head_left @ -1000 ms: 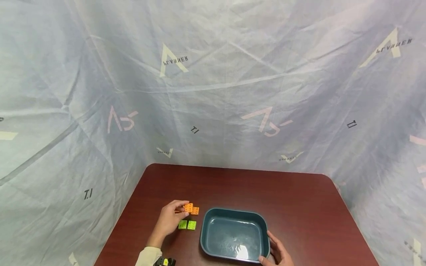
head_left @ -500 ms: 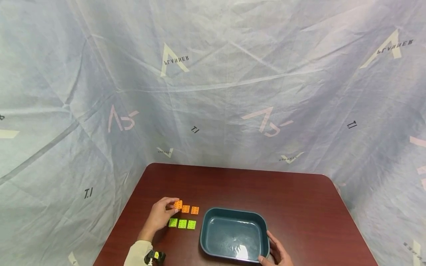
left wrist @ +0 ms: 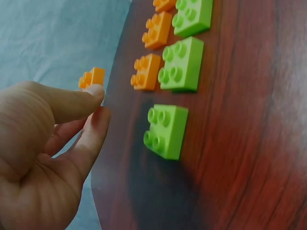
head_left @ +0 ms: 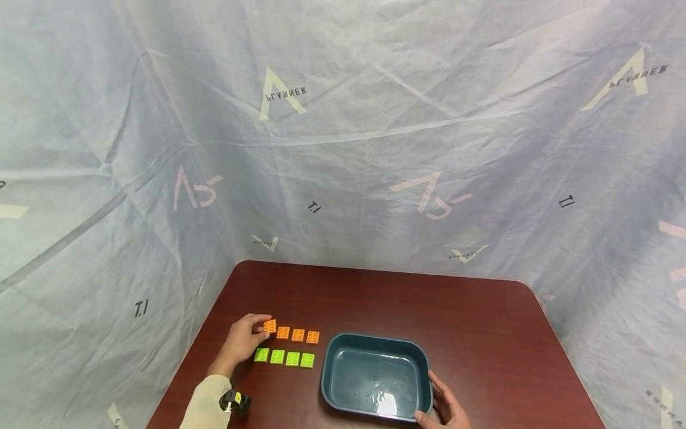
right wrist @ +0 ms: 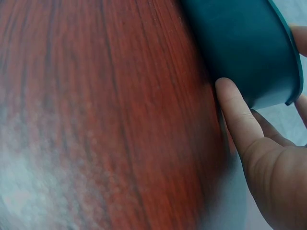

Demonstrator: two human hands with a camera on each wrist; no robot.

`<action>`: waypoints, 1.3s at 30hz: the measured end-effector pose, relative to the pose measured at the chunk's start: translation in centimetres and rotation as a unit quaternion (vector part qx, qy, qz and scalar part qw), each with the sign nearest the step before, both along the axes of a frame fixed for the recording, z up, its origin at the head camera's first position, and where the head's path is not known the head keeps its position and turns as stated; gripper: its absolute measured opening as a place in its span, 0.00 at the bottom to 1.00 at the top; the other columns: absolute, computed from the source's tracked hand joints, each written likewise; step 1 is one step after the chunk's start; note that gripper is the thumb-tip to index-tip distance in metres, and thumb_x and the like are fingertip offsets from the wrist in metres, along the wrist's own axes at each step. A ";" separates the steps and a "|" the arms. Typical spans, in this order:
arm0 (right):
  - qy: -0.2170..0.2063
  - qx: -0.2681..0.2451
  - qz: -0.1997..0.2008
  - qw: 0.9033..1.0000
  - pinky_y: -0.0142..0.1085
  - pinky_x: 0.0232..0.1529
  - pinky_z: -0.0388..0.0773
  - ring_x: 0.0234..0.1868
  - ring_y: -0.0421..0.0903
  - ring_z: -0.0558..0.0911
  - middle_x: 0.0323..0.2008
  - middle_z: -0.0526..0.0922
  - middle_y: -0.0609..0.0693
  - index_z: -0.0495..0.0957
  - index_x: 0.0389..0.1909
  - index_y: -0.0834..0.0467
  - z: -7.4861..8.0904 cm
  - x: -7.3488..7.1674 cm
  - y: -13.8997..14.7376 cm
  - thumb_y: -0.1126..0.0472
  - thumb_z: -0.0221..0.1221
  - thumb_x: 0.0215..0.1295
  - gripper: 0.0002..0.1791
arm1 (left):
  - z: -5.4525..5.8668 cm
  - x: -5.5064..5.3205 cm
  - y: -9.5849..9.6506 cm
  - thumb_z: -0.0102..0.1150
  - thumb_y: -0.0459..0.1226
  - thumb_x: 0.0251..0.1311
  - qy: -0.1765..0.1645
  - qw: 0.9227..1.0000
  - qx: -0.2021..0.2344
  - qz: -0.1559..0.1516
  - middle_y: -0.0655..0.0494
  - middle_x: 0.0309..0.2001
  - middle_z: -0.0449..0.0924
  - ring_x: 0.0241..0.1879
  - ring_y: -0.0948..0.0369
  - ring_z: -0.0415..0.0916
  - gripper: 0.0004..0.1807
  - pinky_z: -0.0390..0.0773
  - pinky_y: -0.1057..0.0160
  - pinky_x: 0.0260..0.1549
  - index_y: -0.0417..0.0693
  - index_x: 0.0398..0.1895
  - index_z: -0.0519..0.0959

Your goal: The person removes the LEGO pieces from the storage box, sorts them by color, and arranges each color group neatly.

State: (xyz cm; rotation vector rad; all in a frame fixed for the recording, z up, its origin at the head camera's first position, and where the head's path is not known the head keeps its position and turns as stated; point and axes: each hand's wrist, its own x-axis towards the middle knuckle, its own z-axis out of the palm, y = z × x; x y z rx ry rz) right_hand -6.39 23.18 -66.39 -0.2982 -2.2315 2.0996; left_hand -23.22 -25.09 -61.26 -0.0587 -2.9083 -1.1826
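In the head view my left hand (head_left: 241, 339) pinches an orange toy building brick (head_left: 270, 326) between thumb and fingers, at the left end of a row. Three more orange bricks (head_left: 298, 335) lie to its right on the table. Nearer to me runs a parallel row of several lime-green bricks (head_left: 277, 356). The left wrist view shows the pinched brick (left wrist: 92, 78) partly behind the thumb, beside the row's end. My right hand (head_left: 447, 408) holds the right end of a dark teal plastic bin (head_left: 377, 411); one fingertip (right wrist: 226, 88) touches its outer wall low down.
The reddish-brown table (head_left: 482, 333) has rounded far corners. Printed grey sheeting (head_left: 364, 149) hangs behind it and along both sides. The bin stands right of the brick rows, with nothing visible inside but a light reflection. A dark device (head_left: 234, 401) is strapped on the left wrist.
My left hand has moved left along the rows, an orange brick at its fingertips throughout. More orange and green bricks now show to its right. The right hand and bin stay nearly still.
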 end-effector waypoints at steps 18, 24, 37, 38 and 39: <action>-0.013 -0.009 0.008 1.000 0.34 0.46 0.87 0.52 0.38 0.87 0.69 0.73 0.75 0.63 0.80 0.61 0.1 0.2 0.8 0.74 0.74 0.55 0.50 | -1.4 -1.0 -0.2 0.70 0.27 0.64 -0.030 0.999 -0.038 -0.001 0.43 0.54 0.87 0.47 0.53 0.85 0.20 0.87 0.48 0.47 0.42 0.60 0.85; -0.013 -0.012 0.008 1.000 0.37 0.45 0.88 0.51 0.39 0.88 0.68 0.73 0.75 0.64 0.79 0.62 -0.2 0.3 0.7 0.75 0.73 0.55 0.50 | -2.2 -0.9 -0.2 0.70 0.27 0.63 -0.041 0.998 -0.045 0.006 0.42 0.53 0.87 0.45 0.53 0.85 0.21 0.87 0.49 0.45 0.40 0.60 0.85; -0.019 -0.022 0.011 1.000 0.38 0.45 0.88 0.52 0.42 0.88 0.69 0.73 0.74 0.63 0.79 0.62 -0.1 0.0 0.8 0.75 0.73 0.54 0.50 | -2.9 -1.1 -0.1 0.72 0.25 0.60 -0.029 0.998 -0.050 0.011 0.39 0.56 0.85 0.44 0.53 0.85 0.23 0.88 0.51 0.43 0.40 0.60 0.85; -0.018 -0.022 0.009 1.000 0.38 0.44 0.88 0.52 0.42 0.88 0.68 0.74 0.74 0.64 0.79 0.62 -0.1 0.0 0.8 0.76 0.73 0.54 0.50 | -2.9 -1.1 -0.1 0.72 0.25 0.60 -0.029 0.998 -0.050 0.012 0.39 0.56 0.85 0.44 0.53 0.85 0.23 0.88 0.51 0.43 0.40 0.60 0.85; -0.015 -0.020 0.007 1.000 0.38 0.44 0.88 0.51 0.42 0.88 0.68 0.75 0.74 0.64 0.79 0.62 -0.1 0.0 0.7 0.76 0.73 0.53 0.50 | -2.9 -1.1 -0.1 0.72 0.25 0.60 -0.028 0.998 -0.050 0.011 0.39 0.56 0.85 0.44 0.53 0.85 0.23 0.88 0.51 0.42 0.39 0.60 0.85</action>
